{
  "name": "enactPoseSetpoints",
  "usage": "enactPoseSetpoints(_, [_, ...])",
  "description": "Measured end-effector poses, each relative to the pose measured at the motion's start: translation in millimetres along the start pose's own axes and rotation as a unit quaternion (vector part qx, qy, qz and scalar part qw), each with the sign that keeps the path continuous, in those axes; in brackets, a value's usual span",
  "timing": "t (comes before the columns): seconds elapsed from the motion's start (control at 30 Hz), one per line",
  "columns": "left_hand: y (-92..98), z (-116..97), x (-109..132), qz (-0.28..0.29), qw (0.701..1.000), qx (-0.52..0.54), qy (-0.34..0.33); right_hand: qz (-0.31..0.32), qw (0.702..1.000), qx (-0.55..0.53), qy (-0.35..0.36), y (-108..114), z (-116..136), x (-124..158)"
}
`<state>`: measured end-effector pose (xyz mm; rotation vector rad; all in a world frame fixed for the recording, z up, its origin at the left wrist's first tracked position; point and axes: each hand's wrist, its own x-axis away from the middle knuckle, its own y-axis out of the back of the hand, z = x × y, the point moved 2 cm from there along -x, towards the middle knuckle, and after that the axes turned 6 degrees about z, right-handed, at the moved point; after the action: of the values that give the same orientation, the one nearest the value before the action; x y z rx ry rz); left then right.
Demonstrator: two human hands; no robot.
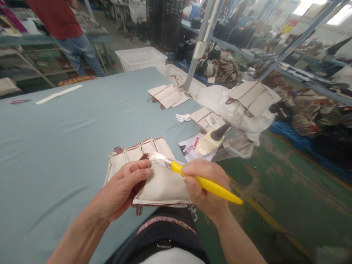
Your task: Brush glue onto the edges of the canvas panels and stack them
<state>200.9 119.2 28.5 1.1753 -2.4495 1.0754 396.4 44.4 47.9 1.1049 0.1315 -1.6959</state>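
Observation:
A cream fabric piece with brown edging [165, 185] lies in front of me at the table's near edge, with stitched sections at its far side. My left hand [123, 187] is closed on its left part, pinching a brown edge. In my right hand [206, 183] is a yellow-handled brush [213, 187], its handle pointing right. The pale bristles touch or hover just above the brown edge by my left fingertips; I cannot tell which. Beyond my right hand lies a pale bottle with a black nozzle [210, 141], on a printed paper sheet [189, 146].
More cream pieces [167, 96] lie on the blue-green table [110, 106], others on a white plastic bag [211, 97] at right. White bins [141, 58] stand behind the table, near a metal post [199, 51]. A person in a red shirt [56, 18] stands at far left.

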Motion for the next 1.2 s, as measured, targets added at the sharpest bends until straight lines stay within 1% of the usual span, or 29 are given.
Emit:
enactPoseSetpoints(0.07, [0.5,1,-1,0.003,1.000,0.002,-0.001,-0.026,0.999,-0.001,-0.019,2,-5,4])
enactPoseSetpoints(0.17, [2.1,2,-1,0.012,1.000,0.009,-0.001,-0.075,0.996,-0.002,-0.040,10,-11,18])
enactPoseSetpoints(0.3, [4.0,3,1,0.009,1.000,0.014,0.001,-0.079,0.996,0.010,-0.042,17,-8,35])
enactPoseSetpoints(0.37, [3.6,3,2,0.010,1.000,0.003,0.007,-0.070,0.997,0.014,-0.041,12,-5,36])
enactPoseSetpoints(0.5, [1.9,5,2,0.012,0.999,-0.016,0.030,-0.067,0.996,-0.010,-0.057,-6,-5,28])
enactPoseSetpoints(0.67, [2.0,7,2,-0.022,1.000,-0.002,0.017,-0.060,0.995,-0.065,-0.037,-26,-3,12])
enactPoseSetpoints(0.83, [4.1,8,4,-0.022,1.000,-0.007,0.008,-0.047,0.993,-0.095,-0.042,-34,0,9])
enactPoseSetpoints(0.87, [4.9,9,4,-0.020,1.000,-0.007,0.009,-0.056,0.993,-0.097,-0.048,-34,-1,10])
enactPoseSetpoints(0.93, [5.8,9,4,-0.013,1.000,-0.008,0.012,-0.110,0.988,-0.078,-0.076,-34,-6,12])
enactPoseSetpoints(1.0, [5.4,9,3,-0.008,1.000,-0.010,0.011,-0.166,0.979,-0.026,-0.112,-34,-14,14])
enactPoseSetpoints(1.03, [4.5,8,2,-0.003,1.000,-0.012,0.010,-0.175,0.977,0.001,-0.126,-35,-18,14])
enactPoseSetpoints(1.07, [3.6,8,1,0.000,1.000,-0.015,0.006,-0.166,0.976,0.024,-0.136,-38,-22,14])
enactPoseSetpoints(1.1, [2.8,7,0,0.004,1.000,-0.019,0.002,-0.143,0.979,0.042,-0.141,-42,-25,13])
enactPoseSetpoints(1.17, [3.3,5,-2,0.016,0.999,-0.029,-0.001,-0.098,0.983,0.059,-0.142,-49,-29,11])
enactPoseSetpoints(1.2, [5.3,5,-3,0.020,0.999,-0.036,-0.004,-0.089,0.984,0.062,-0.142,-51,-31,10])
